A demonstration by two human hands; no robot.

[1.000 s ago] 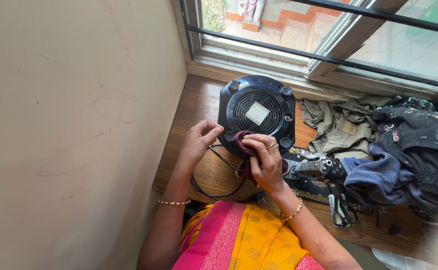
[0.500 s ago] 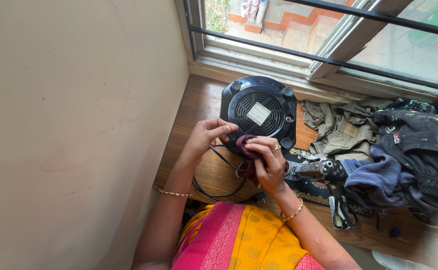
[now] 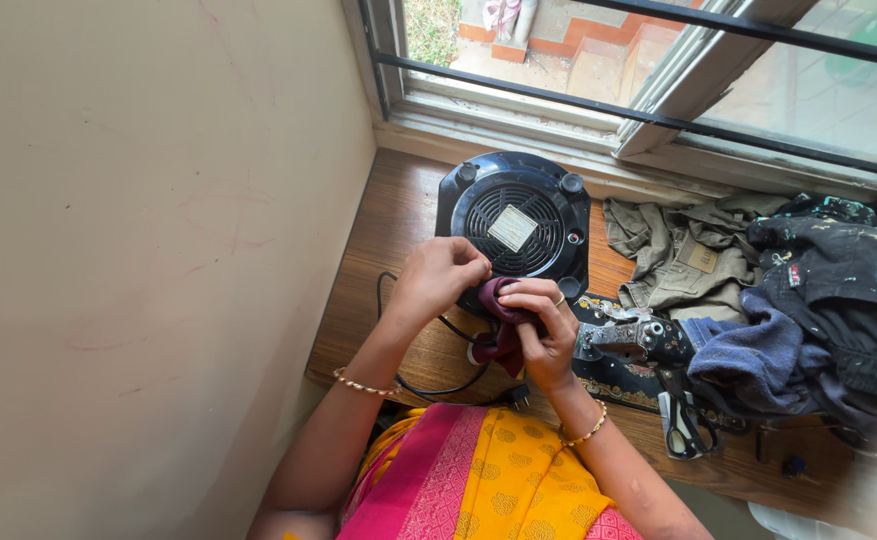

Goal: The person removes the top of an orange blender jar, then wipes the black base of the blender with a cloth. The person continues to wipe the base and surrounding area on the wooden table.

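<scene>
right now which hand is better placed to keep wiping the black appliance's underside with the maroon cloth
Probably the right hand: it already grips the maroon cloth against the rim of the black appliance. The left hand rests on the edge, seemingly steadying it.

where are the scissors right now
In the head view the scissors lie on the wooden table at lower right, near its front edge, just below the blue towel, to the right of the right hand.

Left hand [image 3: 441,277] has moved right and closed: a second ago its fingers were spread at the black appliance's [image 3: 514,228] left rim, now curled against the maroon cloth [image 3: 503,322]. Right hand [image 3: 546,335] has shifted slightly up, the cloth more bunched under its fingers.
</scene>
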